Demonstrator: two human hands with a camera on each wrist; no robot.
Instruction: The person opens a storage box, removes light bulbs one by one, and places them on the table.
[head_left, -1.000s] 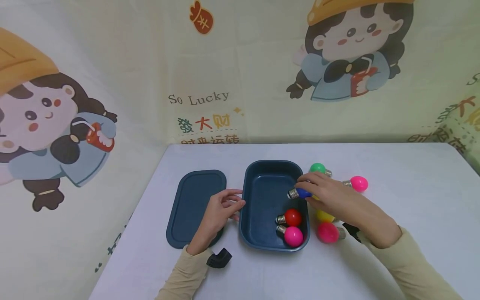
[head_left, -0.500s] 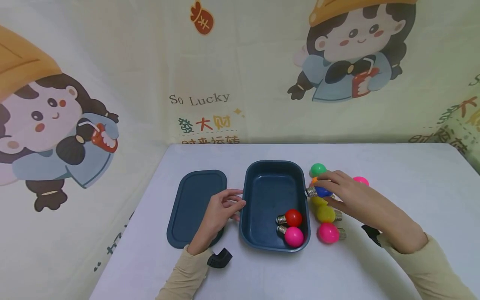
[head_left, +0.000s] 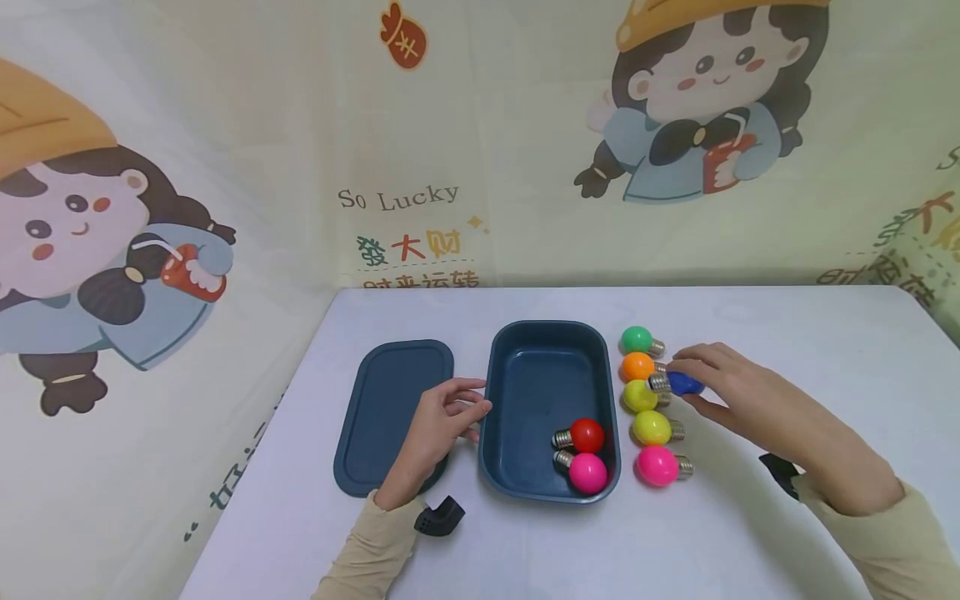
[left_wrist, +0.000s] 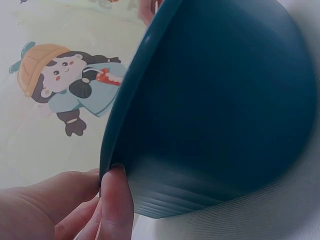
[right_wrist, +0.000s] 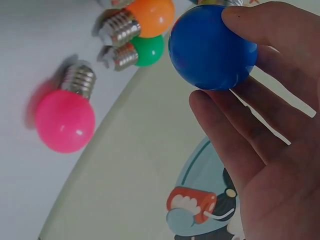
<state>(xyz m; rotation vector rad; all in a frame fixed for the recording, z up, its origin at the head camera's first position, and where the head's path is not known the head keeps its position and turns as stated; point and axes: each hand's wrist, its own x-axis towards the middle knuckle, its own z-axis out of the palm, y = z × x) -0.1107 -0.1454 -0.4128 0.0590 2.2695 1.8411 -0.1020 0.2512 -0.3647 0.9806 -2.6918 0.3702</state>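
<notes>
My right hand [head_left: 757, 396] holds a blue light bulb [head_left: 684, 383] by its globe, metal base pointing left, to the right of a column of bulbs. In the right wrist view the thumb and fingertips lie against the blue globe. With fingertips at its left rim, my left hand [head_left: 442, 417] steadies a dark blue box [head_left: 487, 450]; the left wrist view has thumb and finger [left_wrist: 117, 200] pinching that rim. Inside the box lie a red bulb [head_left: 587, 435] and a pink bulb [head_left: 588, 473], side by side at the near right.
Beside the box's right wall run a green bulb [head_left: 636, 339], an orange bulb [head_left: 637, 367], two yellow bulbs [head_left: 651, 427] and a pink bulb [head_left: 657, 466]. Another pink bulb [right_wrist: 65, 121] shows in the right wrist view. A flat dark lid [head_left: 382, 408] lies left.
My right hand has carried the blue bulb from over the box's right side out to the right, past the column of bulbs. The left hand stays at the rim.
</notes>
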